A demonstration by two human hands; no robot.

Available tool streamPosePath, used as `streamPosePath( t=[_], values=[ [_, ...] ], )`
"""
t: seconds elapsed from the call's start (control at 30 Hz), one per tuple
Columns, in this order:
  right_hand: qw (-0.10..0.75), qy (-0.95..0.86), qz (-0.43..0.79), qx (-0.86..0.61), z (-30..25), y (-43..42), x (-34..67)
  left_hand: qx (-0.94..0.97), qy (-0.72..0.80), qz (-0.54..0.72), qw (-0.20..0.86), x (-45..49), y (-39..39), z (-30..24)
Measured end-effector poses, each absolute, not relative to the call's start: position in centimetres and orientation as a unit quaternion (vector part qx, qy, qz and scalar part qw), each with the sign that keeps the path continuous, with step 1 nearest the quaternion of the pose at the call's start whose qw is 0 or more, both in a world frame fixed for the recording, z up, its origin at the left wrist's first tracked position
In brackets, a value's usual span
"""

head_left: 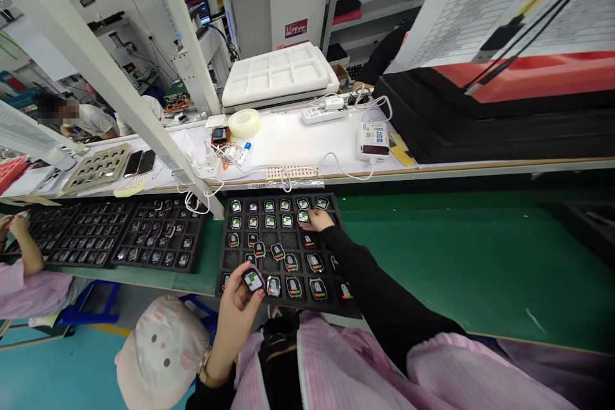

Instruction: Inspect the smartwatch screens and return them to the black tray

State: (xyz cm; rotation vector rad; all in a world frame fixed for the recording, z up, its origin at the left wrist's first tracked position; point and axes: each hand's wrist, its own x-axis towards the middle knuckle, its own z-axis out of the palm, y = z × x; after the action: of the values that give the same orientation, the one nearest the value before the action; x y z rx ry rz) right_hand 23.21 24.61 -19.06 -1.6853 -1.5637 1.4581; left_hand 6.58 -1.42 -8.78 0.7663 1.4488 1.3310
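My left hand (236, 307) pinches a smartwatch (252, 279) without a strap by its edges, over the front left of a black foam tray (289, 241). Its lit screen shows white and green blocks. At the tray's back right, the fingers of my right hand (319, 220) are closed on the edge of another smartwatch (303, 216). Whether that one is lifted from its pocket, I cannot tell. Several lit watches fill the tray's pockets. Two watches, one of them a tilted watch (277, 252), lie across the dividers near the middle.
Left of my tray stand more black watch trays (156, 234), with a co-worker's hand (18, 225) at the far one. A raised shelf (288, 141) behind holds a tape roll (244, 122), cables and a white box (373, 141). The green bench (446, 256) extends right.
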Motion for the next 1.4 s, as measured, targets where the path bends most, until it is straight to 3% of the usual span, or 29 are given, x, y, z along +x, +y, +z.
streamPosePath(
  t=[0.2, 0.3, 0.53, 0.87, 1.4],
  values=[
    [0.266, -0.47, 0.697, -0.472, -14.0, 18.1, 24.9, 0.385, 0.572, 0.53, 0.493, 7.5, 0.7, -6.8],
    [0.313, -0.398, 0.805, -0.311, -11.0, 14.8, 25.9, 0.408, 0.555, 0.523, 0.502, 8.4, 2.2, -6.1],
    [0.402, -0.433, 0.738, -0.326, -7.8, 11.3, 28.2, 0.446, 0.553, 0.494, 0.501, 10.8, 5.3, -5.3],
    [0.451, -0.409, 0.7, -0.372, -7.5, 9.7, 31.3, 0.492, 0.501, 0.436, 0.563, 13.2, 6.8, -4.2],
    [0.424, -0.443, 0.69, -0.384, -7.8, 10.2, 29.2, 0.47, 0.536, 0.47, 0.521, 11.8, 6.1, -5.3]
  ],
)
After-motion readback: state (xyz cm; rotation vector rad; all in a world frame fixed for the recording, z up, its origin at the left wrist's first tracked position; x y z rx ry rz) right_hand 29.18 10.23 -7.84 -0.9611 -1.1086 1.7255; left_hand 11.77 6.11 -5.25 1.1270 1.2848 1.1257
